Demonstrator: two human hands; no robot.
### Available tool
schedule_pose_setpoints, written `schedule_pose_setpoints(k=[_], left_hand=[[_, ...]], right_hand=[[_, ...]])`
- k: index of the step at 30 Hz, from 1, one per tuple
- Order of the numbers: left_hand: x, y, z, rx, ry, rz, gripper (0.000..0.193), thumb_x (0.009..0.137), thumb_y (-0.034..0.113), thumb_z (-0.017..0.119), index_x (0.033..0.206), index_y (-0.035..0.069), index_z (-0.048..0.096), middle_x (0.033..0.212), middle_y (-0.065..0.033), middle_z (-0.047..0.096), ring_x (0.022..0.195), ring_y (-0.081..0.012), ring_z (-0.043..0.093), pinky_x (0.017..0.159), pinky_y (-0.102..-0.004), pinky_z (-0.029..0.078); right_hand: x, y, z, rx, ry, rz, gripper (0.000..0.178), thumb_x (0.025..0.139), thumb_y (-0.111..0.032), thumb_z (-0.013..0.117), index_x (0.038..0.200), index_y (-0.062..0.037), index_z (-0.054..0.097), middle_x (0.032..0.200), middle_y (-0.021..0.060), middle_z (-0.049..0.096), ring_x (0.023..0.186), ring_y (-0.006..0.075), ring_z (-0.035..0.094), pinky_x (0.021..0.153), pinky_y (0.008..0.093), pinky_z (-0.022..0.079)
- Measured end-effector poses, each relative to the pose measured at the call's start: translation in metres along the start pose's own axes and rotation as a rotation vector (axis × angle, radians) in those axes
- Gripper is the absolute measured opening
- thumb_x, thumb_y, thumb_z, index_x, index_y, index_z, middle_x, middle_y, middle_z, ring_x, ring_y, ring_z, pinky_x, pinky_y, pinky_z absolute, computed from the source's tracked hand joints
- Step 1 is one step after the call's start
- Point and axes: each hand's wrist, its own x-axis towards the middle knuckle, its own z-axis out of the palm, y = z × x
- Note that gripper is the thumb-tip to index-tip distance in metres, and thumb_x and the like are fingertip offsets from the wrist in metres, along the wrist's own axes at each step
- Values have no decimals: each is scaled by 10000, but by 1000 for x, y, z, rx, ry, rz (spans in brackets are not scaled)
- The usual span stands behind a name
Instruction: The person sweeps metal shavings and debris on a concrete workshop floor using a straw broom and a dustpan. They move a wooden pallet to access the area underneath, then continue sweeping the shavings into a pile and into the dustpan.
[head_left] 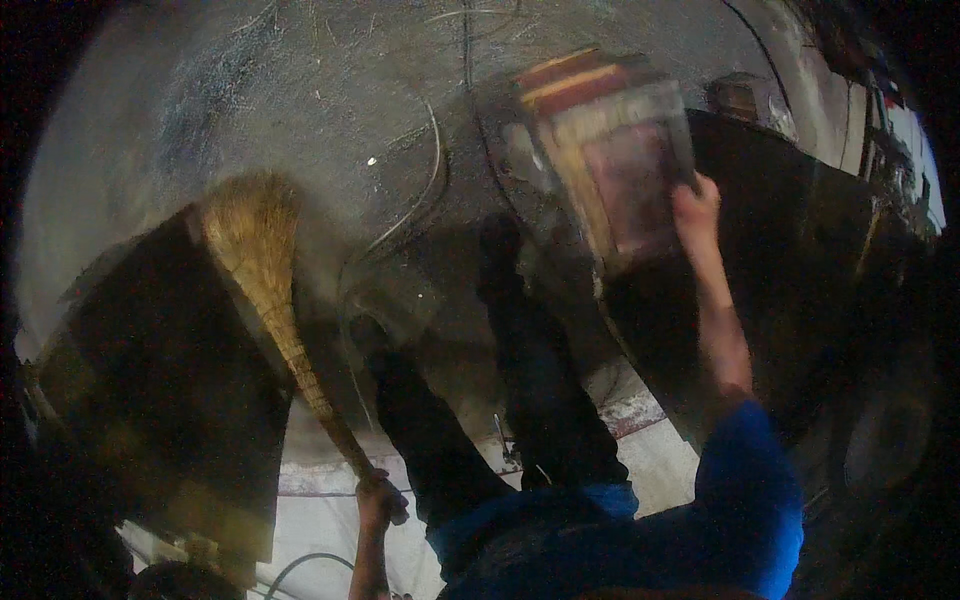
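My left hand (377,500) is closed around the end of a straw broom's handle. The broom (268,260) slants up and away to the left, its fanned bristles over the grey floor. Out to the right, my right hand (697,208) grips the edge of a boxy rectangular container (630,150). Motion blurs this container; it has red and yellow bands at its far end and a pale rim around a brownish, recessed-looking middle. What it holds, if anything, cannot be made out.
A thin pale hose or wire (437,160) curves over the grey floor (330,100) ahead of my feet. Dark flat surfaces stand at left (170,390) and right (800,230). A small brownish object (735,98) lies at the far right. Pale flooring (315,530) shows near me.
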Motion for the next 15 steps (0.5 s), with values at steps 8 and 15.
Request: schedule_pose_setpoints(k=[8, 15], left_hand=[[-10, 3, 29, 31, 30, -32, 283, 668, 57, 545, 919, -12, 436, 585, -76, 517, 461, -197, 542, 421, -287, 463], [-5, -5, 34, 102, 21, 48, 226, 682, 81, 554, 882, 13, 473, 590, -45, 503, 435, -159, 486, 412, -258, 422]], right_hand=[[88, 4, -6, 312, -61, 80, 180, 676, -155, 536, 656, 22, 559, 576, 14, 514, 539, 101, 452, 490, 280, 371], [104, 5, 9, 390, -2, 192, 191, 654, -136, 545, 619, 49, 517, 590, 17, 503, 547, 109, 441, 511, 280, 378]])
